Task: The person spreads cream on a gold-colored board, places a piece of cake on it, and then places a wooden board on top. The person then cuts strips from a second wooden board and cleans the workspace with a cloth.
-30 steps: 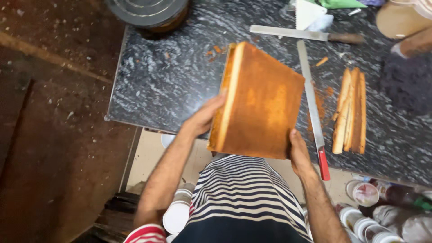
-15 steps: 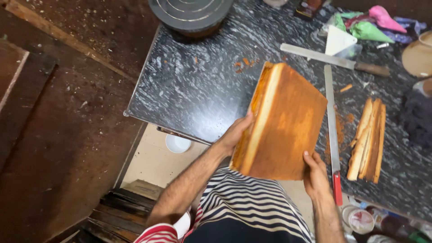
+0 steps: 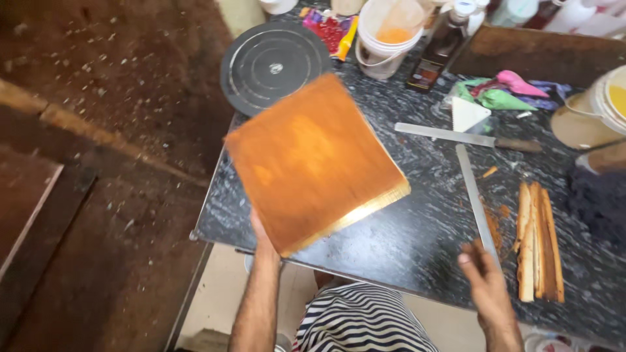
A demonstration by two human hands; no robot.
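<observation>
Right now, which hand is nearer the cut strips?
Right. The right hand hovers just left of the cut strips; the left hand is far left, under the square cake slab.

Sponge slab held over a marble worktop, tools to its right

The cake slab (image 3: 313, 160) rests on the left hand (image 3: 261, 234) above the worktop (image 3: 404, 241). Far behind it lies a turntable (image 3: 274, 65). Right of it lie a long knife (image 3: 479, 205) and trimmed crust strips (image 3: 538, 241); the right hand (image 3: 482, 287) is at the knife's near end. A palette knife (image 3: 466, 137) lies farther back.
</observation>
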